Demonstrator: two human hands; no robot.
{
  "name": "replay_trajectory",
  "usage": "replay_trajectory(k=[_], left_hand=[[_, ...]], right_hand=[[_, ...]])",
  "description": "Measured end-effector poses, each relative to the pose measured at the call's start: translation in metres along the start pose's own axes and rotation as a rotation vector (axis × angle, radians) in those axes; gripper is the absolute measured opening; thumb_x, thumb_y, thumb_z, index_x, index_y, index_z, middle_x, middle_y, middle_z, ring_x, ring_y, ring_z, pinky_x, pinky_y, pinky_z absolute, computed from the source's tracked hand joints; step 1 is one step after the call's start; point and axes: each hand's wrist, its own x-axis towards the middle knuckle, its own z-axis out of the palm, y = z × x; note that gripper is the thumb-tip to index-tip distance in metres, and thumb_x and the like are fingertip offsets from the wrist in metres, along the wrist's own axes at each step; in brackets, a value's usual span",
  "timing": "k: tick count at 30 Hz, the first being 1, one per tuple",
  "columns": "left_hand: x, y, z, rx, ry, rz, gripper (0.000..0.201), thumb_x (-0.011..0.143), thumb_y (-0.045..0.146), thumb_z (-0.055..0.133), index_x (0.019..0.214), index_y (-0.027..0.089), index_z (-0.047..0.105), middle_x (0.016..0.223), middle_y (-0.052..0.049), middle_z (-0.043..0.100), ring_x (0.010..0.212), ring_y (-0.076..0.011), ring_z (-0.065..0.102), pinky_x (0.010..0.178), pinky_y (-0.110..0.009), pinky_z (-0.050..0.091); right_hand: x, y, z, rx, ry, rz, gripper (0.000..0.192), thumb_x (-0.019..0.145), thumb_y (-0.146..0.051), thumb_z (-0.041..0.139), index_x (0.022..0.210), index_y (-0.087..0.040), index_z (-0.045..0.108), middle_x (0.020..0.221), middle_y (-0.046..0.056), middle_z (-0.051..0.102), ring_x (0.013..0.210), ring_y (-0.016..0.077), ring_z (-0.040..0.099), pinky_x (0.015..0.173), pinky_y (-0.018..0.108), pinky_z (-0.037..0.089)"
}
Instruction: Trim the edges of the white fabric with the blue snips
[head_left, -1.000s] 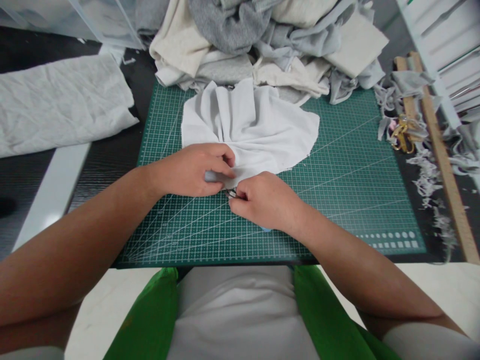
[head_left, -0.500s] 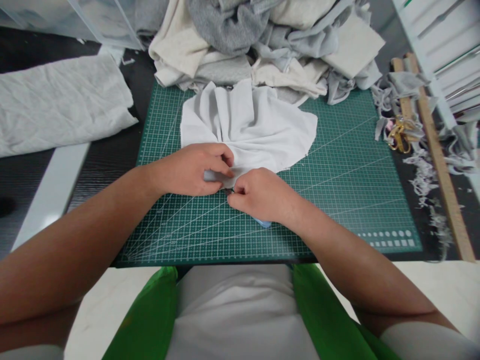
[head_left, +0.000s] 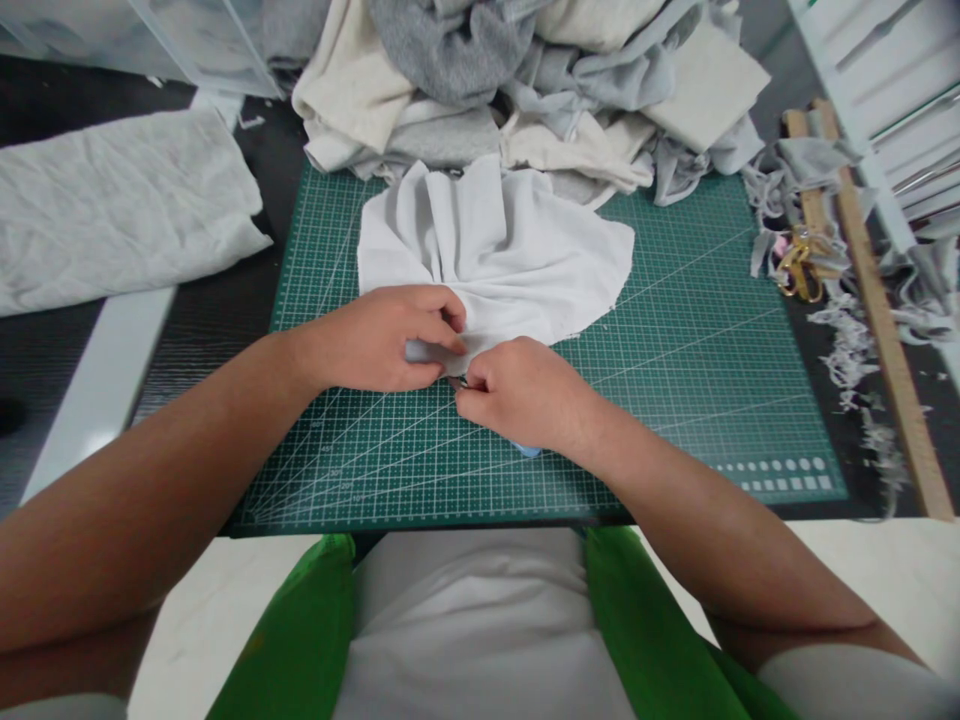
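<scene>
A piece of white cloth (head_left: pixel 525 270) lies gathered in folds on the green cutting mat (head_left: pixel 675 380). My left hand (head_left: pixel 382 340) is closed on the cloth's near edge, its fingers and thumb pinching the fabric. Close beside it, my right hand (head_left: pixel 525 390) grips a small tool (head_left: pixel 529 451) with a blue end showing below the palm. A thin metal tip pokes out past the right thumb and forefinger, right at the cloth's edge. Most of the tool is hidden inside the hand, so its exact kind does not show.
A heap of grey and cream cloth (head_left: pixel 465 60) covers the mat's far edge. Folded light-grey fabric (head_left: pixel 120 210) lies left. On the right are gold-handled scissors (head_left: pixel 799 268), a wooden strip (head_left: pixel 892 350) and thread scraps (head_left: pixel 847 350). A clear plastic bin (head_left: pixel 210 45) stands at far left.
Both hands stay at nearly the same spot on the cloth's edge. The metal tip at my right fingers has shifted very slightly; the whole view has moved a little.
</scene>
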Motion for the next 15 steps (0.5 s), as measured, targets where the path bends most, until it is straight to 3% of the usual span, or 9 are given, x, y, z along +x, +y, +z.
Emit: replay_trajectory(k=[15], left_hand=[[-0.0006, 0.0028, -0.0004, -0.014, 0.036, 0.001, 0.02, 0.087, 0.023, 0.058, 0.099, 0.023, 0.074, 0.111, -0.007, 0.071, 0.098, -0.0199, 0.07, 0.088, -0.034, 0.057]], right_hand=[[-0.0044, 0.0044, 0.0022, 0.004, 0.034, -0.017, 0.027, 0.081, -0.033, 0.061, 0.057, -0.02, 0.067, 0.052, -0.002, 0.058, 0.051, 0.011, 0.042, 0.054, 0.03, 0.025]])
